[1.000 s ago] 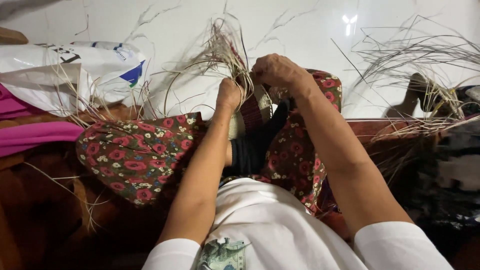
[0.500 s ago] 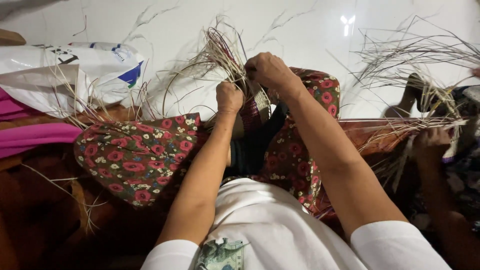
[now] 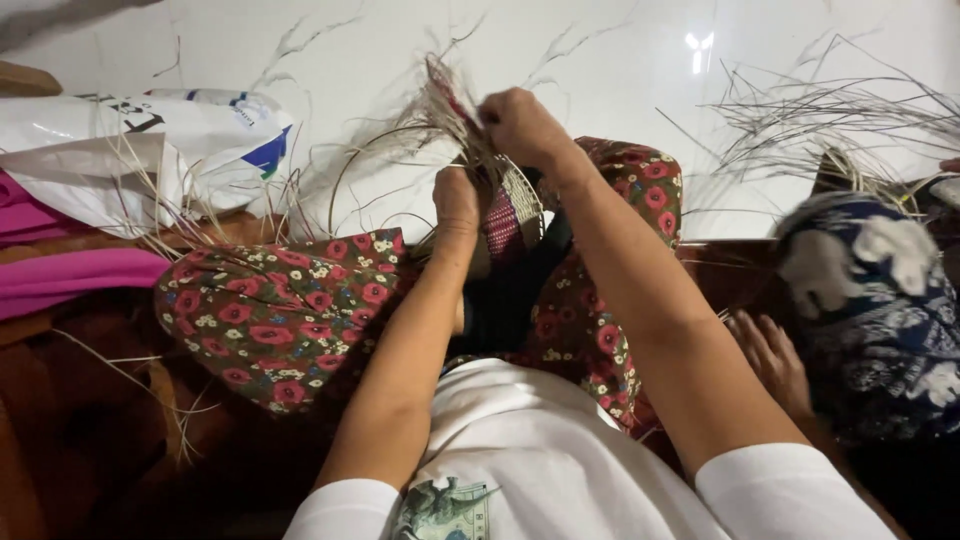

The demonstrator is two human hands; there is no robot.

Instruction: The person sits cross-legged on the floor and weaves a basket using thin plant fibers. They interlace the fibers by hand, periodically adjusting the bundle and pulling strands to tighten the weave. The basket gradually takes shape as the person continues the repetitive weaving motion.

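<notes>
Two hands work a small woven basket (image 3: pixel 512 205) held over the knees, above the floral skirt (image 3: pixel 280 320). Left hand (image 3: pixel 458 200) is closed around its base; right hand (image 3: pixel 520 125) pinches the loose straw strands (image 3: pixel 440 100) at its top. Its wall looks partly woven, with many ends still free. Farther off, a white plastic bag (image 3: pixel 150 150) lies on the floor's left edge, contents hidden.
</notes>
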